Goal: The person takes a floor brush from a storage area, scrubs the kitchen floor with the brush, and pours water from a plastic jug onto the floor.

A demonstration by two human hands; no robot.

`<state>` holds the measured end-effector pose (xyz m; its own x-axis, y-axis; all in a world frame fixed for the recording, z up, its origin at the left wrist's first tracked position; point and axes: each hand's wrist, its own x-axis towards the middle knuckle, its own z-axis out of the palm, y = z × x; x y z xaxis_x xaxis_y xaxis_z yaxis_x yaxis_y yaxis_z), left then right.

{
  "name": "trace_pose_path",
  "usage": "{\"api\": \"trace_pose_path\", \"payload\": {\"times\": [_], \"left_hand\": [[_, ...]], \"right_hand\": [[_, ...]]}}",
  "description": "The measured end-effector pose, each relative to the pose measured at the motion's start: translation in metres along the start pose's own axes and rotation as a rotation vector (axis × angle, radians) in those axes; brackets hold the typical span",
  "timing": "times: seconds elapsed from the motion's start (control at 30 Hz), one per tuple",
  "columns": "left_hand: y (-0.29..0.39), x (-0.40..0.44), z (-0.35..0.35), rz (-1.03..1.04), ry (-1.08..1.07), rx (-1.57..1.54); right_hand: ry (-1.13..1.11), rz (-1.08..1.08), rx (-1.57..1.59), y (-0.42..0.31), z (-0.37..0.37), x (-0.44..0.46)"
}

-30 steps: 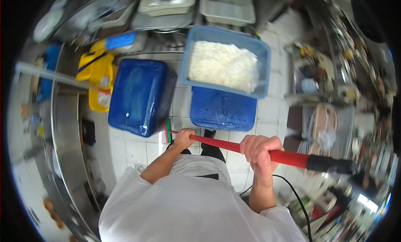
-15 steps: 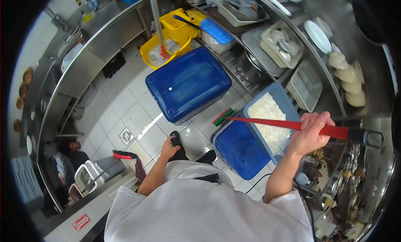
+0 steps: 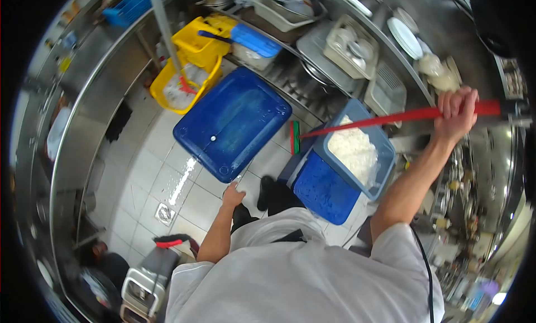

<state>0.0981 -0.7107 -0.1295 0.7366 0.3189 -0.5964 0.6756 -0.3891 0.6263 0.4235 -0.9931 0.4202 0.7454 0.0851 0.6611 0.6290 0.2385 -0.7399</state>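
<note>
My right hand (image 3: 458,114) is wrapped round the red pole of a long-handled floor brush (image 3: 385,120), held out to the right at shoulder height. The red and green brush head (image 3: 295,138) is down by the floor, between a big blue bin (image 3: 231,122) and a grey-blue tub (image 3: 385,175). White, lumpy contents (image 3: 353,150) fill part of the tub, with clear plastic at one side. My left hand (image 3: 233,194) hangs low near the blue bin's closest corner, fingers apart and holding nothing; whether it touches the bin I cannot tell.
Beneath the tub is a blue-lidded container (image 3: 326,186). A yellow mop bucket (image 3: 162,86) holding a mop stands beyond the bin. Steel shelving with a dish basket (image 3: 352,47) lines the right. A floor drain (image 3: 164,213) lies in wet tiles (image 3: 187,181); a grey bin (image 3: 142,289) stands lower left.
My right hand has moved outward and up with the brush. The brush head has turned more upright in view. My left hand has come closer to the blue bin, and the view has shifted.
</note>
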Motion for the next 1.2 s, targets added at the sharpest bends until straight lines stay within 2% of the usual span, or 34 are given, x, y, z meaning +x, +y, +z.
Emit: {"api": "trace_pose_path", "payload": {"times": [0.03, 0.07, 0.1, 0.23, 0.33, 0.37, 0.4, 0.47, 0.53, 0.57, 0.63, 0.7, 0.83, 0.87, 0.97, 1.0, 1.07, 1.13, 1.2], "left_hand": [[0.027, 0.018, -0.003, 0.072, -0.019, -0.032], [0.058, 0.032, -0.009, 0.137, -0.017, -0.007], [0.090, 0.041, -0.017, 0.200, -0.018, 0.020], [0.222, 0.061, -0.036, 0.246, -0.073, -0.028], [0.309, 0.087, -0.030, 0.277, -0.212, -0.242], [0.336, 0.102, -0.017, 0.346, -0.211, -0.379], [0.365, 0.118, -0.003, 0.417, -0.202, -0.518], [0.439, 0.147, 0.007, 0.755, 0.053, -0.398], [0.514, 0.162, 0.002, 0.841, 0.230, -0.351], [0.534, 0.190, 0.004, 0.836, 0.232, -0.354], [0.557, 0.242, 0.009, 0.978, 0.161, -0.103], [0.574, 0.280, -0.008, 0.891, 0.256, 0.054], [0.566, 0.337, -0.035, 0.781, 0.536, -0.073], [0.571, 0.326, -0.033, 0.837, 0.615, -0.078], [0.604, 0.270, 0.020, 0.915, 0.518, -0.254], [0.613, 0.247, 0.040, 0.873, 0.378, -0.321], [0.610, 0.242, 0.070, 0.905, 0.337, -0.274], [0.613, 0.266, 0.045, 0.954, 0.412, -0.212], [0.601, 0.310, -0.010, 0.914, 0.496, -0.125]], "right_hand": [[-0.128, -0.042, 0.079, 0.001, -0.005, 0.015], [-0.103, -0.054, 0.061, 0.003, -0.009, 0.028], [-0.188, -0.056, 0.116, 0.004, -0.012, 0.038], [-0.393, -0.113, 0.228, 0.015, -0.039, 0.071], [-0.565, -0.183, 0.263, 0.035, -0.067, 0.104], [-0.634, -0.137, 0.316, 0.041, -0.081, 0.116], [-0.630, -0.180, 0.287, 0.048, -0.088, 0.123], [-0.626, -0.199, 0.256, 0.060, -0.105, 0.139], [-0.497, -0.204, 0.328, 0.071, -0.109, 0.149], [-0.464, -0.200, 0.347, 0.078, -0.115, 0.159], [-0.404, -0.209, 0.436, 0.091, -0.129, 0.178], [-0.371, -0.215, 0.515, 0.106, -0.139, 0.196], [-0.330, -0.166, 0.458, 0.128, -0.131, 0.222], [-0.511, -0.135, 0.486, 0.121, -0.138, 0.235], [-0.781, -0.070, 0.651, 0.080, -0.156, 0.280], [-0.766, -0.057, 0.649, 0.073, -0.159, 0.287], [-0.757, 0.046, 0.600, 0.067, -0.162, 0.301], [-0.732, -0.011, 0.601, 0.086, -0.169, 0.295], [-0.582, -0.090, 0.642, 0.126, -0.165, 0.271]]}}
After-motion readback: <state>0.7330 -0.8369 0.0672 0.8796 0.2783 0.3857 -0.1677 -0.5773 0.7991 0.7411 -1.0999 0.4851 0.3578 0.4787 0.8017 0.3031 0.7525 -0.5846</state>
